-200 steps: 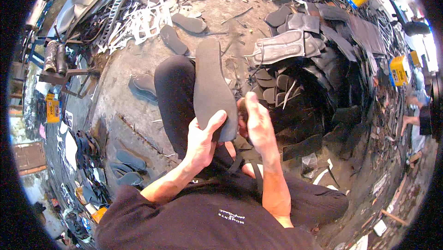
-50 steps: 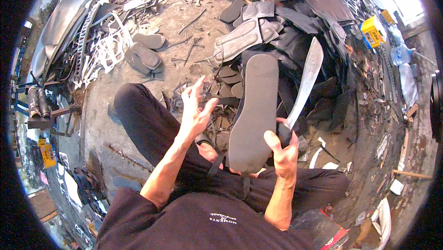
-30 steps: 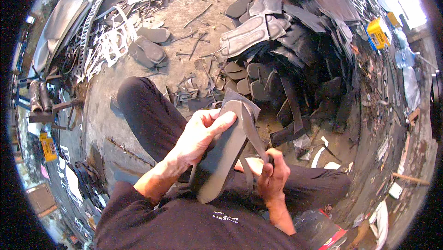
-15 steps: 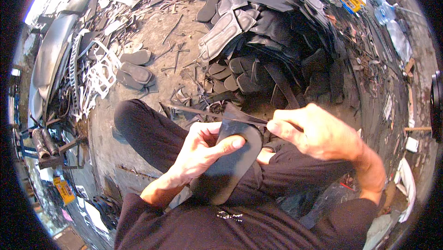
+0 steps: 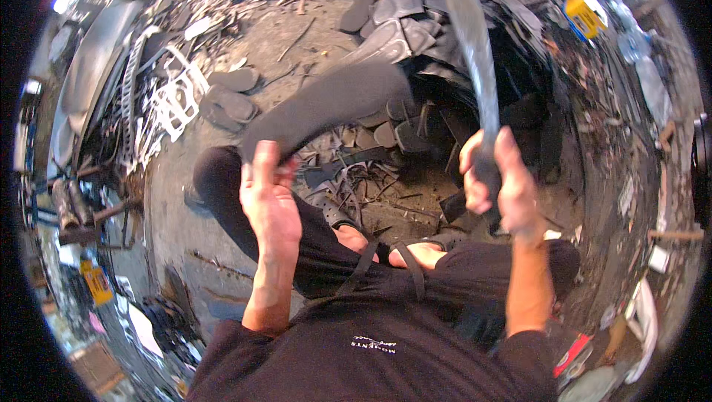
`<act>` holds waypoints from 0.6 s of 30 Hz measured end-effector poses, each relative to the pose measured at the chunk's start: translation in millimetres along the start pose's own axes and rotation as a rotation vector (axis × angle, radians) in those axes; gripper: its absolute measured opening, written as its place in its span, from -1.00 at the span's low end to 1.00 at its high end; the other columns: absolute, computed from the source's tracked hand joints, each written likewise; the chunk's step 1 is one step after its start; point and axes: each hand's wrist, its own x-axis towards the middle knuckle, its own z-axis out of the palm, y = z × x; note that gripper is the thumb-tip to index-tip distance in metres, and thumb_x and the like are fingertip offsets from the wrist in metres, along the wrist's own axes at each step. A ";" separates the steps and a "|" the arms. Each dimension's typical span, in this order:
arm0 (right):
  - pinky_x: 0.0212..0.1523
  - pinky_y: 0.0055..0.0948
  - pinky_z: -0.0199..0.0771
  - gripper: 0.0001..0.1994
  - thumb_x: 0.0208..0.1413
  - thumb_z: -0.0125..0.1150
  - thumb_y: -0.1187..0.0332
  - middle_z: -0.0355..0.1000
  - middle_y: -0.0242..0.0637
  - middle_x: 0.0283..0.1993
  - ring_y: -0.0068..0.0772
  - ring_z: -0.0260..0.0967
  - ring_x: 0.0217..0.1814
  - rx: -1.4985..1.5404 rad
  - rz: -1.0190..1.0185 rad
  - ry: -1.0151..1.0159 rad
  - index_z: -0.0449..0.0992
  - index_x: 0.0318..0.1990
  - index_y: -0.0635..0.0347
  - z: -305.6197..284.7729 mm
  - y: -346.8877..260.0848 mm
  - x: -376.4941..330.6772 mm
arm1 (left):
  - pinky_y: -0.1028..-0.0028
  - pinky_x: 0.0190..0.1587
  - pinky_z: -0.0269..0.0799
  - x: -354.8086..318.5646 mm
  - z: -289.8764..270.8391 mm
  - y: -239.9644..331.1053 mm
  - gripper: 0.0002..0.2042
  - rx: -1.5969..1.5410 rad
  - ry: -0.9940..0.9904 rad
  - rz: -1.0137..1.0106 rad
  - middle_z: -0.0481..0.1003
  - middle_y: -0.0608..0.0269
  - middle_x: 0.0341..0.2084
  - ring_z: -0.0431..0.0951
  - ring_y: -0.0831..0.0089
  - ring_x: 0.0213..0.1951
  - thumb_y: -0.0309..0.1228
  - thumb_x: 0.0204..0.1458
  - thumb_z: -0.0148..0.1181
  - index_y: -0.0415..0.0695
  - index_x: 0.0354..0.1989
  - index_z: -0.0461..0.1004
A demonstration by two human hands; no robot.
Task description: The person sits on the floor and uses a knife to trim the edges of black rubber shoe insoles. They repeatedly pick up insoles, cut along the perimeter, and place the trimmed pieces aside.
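Note:
A dark grey shoe sole [image 5: 337, 101], smeared by motion, is in the air beyond my left hand [image 5: 272, 198]. That hand is open, palm up with fingers stretched out, and the sole's near end is at its fingertips. Whether they still touch it, I cannot tell. My right hand [image 5: 500, 183] is closed round the dark handle of a large knife [image 5: 472, 38]. The long blade points up and away from me, also blurred. Between my hands and beyond lie several cut soles [image 5: 386, 135] and dark offcuts [image 5: 348, 168] on the ground.
A large heap of black rubber sheets [image 5: 512, 68] rises ahead, right of centre. Two or so soles [image 5: 230, 101] lie at left beside a white openwork frame [image 5: 178, 94]. A yellow box [image 5: 586, 15] stands far right. My crossed legs [image 5: 475, 272] are below my hands.
The sole has left my lap and moved up and away; my left hand has opened. My right hand has lifted the knife off the sole and swung its blade upright.

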 end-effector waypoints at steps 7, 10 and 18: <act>-0.41 -0.11 0.43 -0.78 0.48 0.01 0.22 0.42 -0.01 -0.48 0.01 0.52 -0.46 -0.413 -0.261 0.166 0.46 -0.08 0.19 117.5 91.5 -13.5 | 0.34 0.04 0.60 -22.2 7.7 -17.5 -0.68 0.032 0.028 -0.155 0.64 0.29 -0.07 0.66 0.46 -0.07 -0.31 0.24 0.42 -0.14 0.07 0.54; -0.35 0.00 0.46 -0.72 0.46 0.04 0.13 0.48 0.11 -0.40 0.34 0.53 -0.33 -0.534 -0.258 0.179 0.45 -0.06 0.18 133.3 110.3 -18.9 | 0.34 -0.02 0.62 -31.8 12.4 -9.3 -0.67 0.001 0.045 -0.107 0.62 0.41 -0.03 0.65 0.51 -0.06 -0.15 0.32 0.32 -0.05 0.12 0.52; -0.30 0.03 0.46 -0.61 0.48 0.00 0.01 0.47 0.17 -0.35 0.37 0.50 -0.31 -0.589 -0.172 0.123 0.45 -0.05 0.22 122.9 144.8 -46.0 | 0.41 -0.13 0.50 -43.8 19.8 5.9 -0.48 0.046 0.208 -0.235 0.60 0.27 -0.11 0.55 0.52 -0.20 -0.04 0.19 0.46 -0.21 0.10 0.51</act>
